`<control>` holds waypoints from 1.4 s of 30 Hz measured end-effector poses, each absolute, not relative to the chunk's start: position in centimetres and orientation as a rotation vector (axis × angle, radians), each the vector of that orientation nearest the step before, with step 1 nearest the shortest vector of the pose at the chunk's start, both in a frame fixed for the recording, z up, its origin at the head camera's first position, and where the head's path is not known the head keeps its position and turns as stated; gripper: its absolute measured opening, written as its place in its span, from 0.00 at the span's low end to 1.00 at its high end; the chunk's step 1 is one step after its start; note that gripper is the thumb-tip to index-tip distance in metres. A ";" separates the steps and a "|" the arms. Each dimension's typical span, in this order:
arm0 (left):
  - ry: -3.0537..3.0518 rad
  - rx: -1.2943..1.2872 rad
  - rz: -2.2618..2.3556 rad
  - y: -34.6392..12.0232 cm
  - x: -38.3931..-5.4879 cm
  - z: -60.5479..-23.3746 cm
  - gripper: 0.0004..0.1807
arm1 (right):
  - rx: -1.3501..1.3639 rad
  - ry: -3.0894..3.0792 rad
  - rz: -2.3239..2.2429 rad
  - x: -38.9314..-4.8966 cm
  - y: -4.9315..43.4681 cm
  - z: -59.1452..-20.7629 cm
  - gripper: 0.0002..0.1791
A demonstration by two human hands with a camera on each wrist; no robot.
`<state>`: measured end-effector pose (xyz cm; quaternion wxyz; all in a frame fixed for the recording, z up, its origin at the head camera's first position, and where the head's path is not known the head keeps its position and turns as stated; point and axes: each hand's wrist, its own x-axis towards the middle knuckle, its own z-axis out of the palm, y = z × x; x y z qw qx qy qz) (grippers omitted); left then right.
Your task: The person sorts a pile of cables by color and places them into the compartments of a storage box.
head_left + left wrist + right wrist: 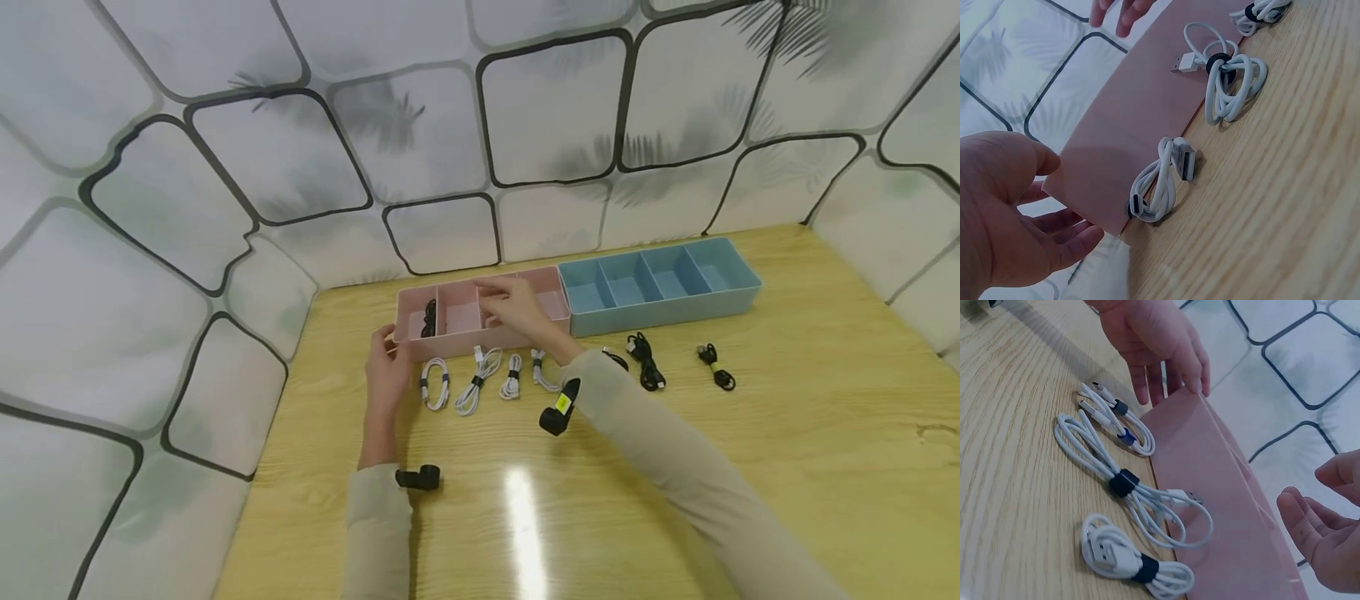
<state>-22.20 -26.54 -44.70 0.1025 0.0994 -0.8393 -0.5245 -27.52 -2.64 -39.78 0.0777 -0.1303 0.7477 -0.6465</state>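
My left hand [387,375] holds the left end of a pink divided box [450,343], thumb and fingers about its corner. In the leftmost compartment lies a bundled black cable [429,318]. Over the middle of this box hovers my right hand [516,307], thumb and fingers apart with nothing between them; it hides part of the compartments. White cables stand in a row along the box's front: one looped [435,384], a longer one [1124,481] with a black strap, a compact one [1124,559], and another [542,371] partly behind the right forearm.
A blue divided box [660,310] adjoins the pink one on the right. Before it lie a black cable [646,361], a smaller black cable with a yellowish tie [717,367], and one partly covered by the right sleeve. A patterned curtain [442,233] hangs behind the wooden table [465,517].
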 end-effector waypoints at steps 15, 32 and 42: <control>-2.481 0.272 -1.513 -26.3 -21.7 -44.5 0.24 | -0.420 2.299 -1.936 -23.9 5.6 -39.3 0.25; -2.527 0.275 -1.489 -26.2 -21.4 -44.5 0.24 | -0.173 2.503 -2.009 -20.1 16.0 -42.0 0.28; -2.530 0.268 -1.476 -26.3 -21.6 -44.4 0.24 | -0.100 2.861 -1.445 -20.0 21.2 -41.5 0.22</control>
